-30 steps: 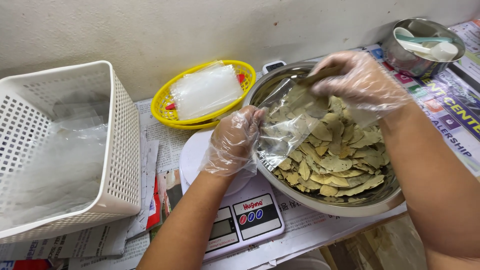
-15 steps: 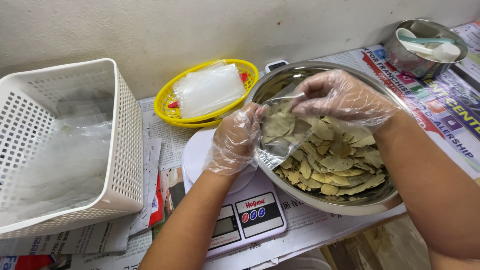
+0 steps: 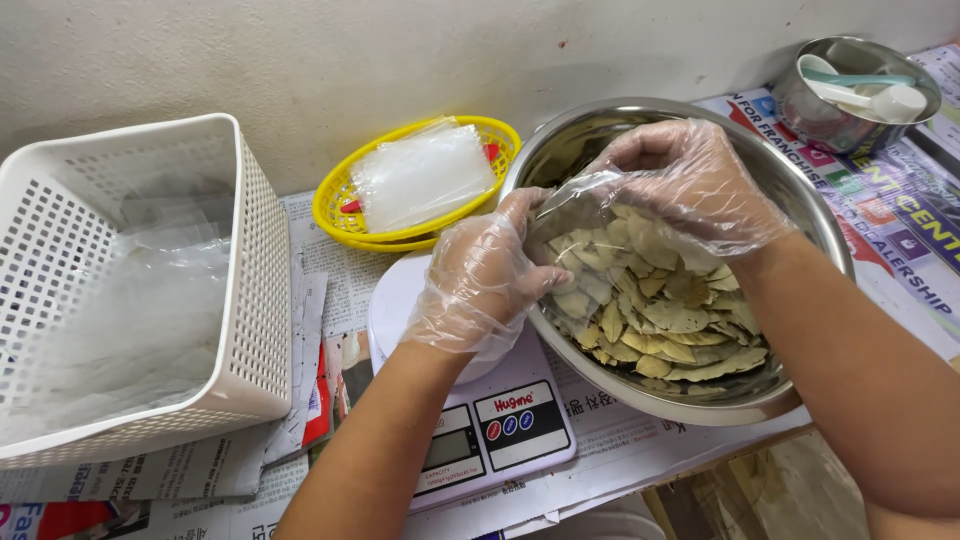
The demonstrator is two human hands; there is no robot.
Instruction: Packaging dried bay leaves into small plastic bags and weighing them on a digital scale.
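— Hands first: what does each one have?

— My left hand (image 3: 490, 275), in a thin clear glove, is clenched on the near edge of a small clear plastic bag (image 3: 580, 215) and holds it at the rim of the steel bowl (image 3: 800, 215). My right hand (image 3: 690, 180), gloved the same way, is bent over the bag's mouth with its fingers pinched together; I cannot tell whether they have leaves between them or only the bag's film.

— Where is the bag, exactly?

— Inside the bowl on its left side, tilted, resting against the heap of dried bay leaves (image 3: 670, 320). Some leaves show through its film.

— And the bowl?

— On the worktop, just right of a white digital scale (image 3: 480, 420), whose round platform lies under my left wrist. The bowl's rim overlaps the scale's right edge.

— What else lies about?

— A yellow plastic basket (image 3: 345, 195) behind the scale, against the wall, with a stack of flat clear bags (image 3: 420, 175) in it. A white perforated basket (image 3: 250, 290) at far left, with more clear film inside. A small steel cup (image 3: 850, 125) at far right with plastic spoons (image 3: 865, 90) resting in it. Newspaper (image 3: 890, 230) covers the worktop under all of it.
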